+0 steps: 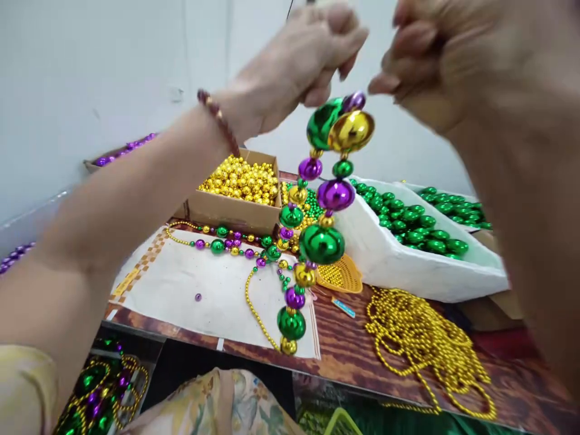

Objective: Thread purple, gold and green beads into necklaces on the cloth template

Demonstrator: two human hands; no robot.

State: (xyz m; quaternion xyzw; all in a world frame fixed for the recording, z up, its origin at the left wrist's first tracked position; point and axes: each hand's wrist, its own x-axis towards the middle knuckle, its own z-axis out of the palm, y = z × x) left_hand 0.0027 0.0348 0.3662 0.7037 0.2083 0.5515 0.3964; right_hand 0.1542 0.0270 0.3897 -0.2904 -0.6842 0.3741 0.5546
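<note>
My left hand (301, 57) and my right hand (435, 57) are raised close to the camera, both with fingers pinched together. Between them hangs a doubled strand of large green, purple and gold beads (322, 241), held at its top; its lower end dangles above the table edge. The thread itself is too thin to make out. A beaded bracelet (220, 121) circles my left wrist. More of the strand (226, 244) lies on a pale cloth (208, 296) on the wooden table (362, 356).
A cardboard box of gold beads (240, 181) stands behind the cloth. White bins of green beads (408, 223) sit at the right. A heap of small gold bead strands (426, 350) lies on the table. Finished strands (97, 386) rest below the table's front edge.
</note>
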